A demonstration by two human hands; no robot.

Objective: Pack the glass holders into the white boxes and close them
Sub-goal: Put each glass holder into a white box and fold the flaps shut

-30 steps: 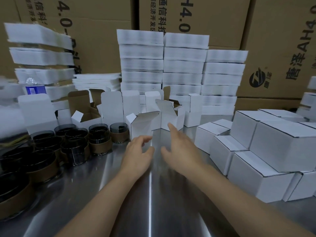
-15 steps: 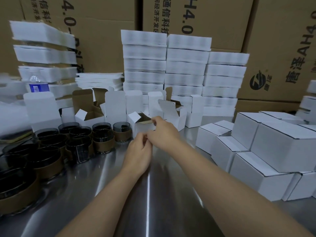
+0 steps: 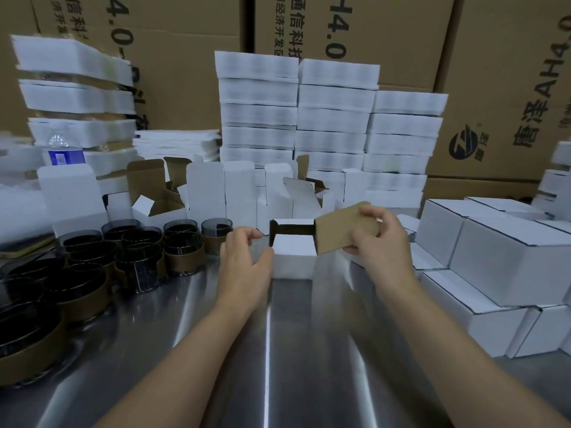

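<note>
Dark glass holders with brown sleeves (image 3: 182, 251) crowd the steel table (image 3: 265, 350) at nine o'clock of the small white cardboard box (image 3: 293, 257), none visibly inside it. The left hand (image 3: 244, 267) curls fingers (image 3: 248, 234) and thumb round its left edge; the right hand (image 3: 380, 242) pinches the brown-lined lid flap (image 3: 343, 230) out toward three o'clock. Tugged harder, the light box could tip or the flap crease.

The middle cardboard carton (image 3: 386, 35) reads "通信科技" and "H4.0", the right carton (image 3: 500, 57) "唐泽AHA4", and the left carton (image 3: 173, 57) "4.0-".
</note>
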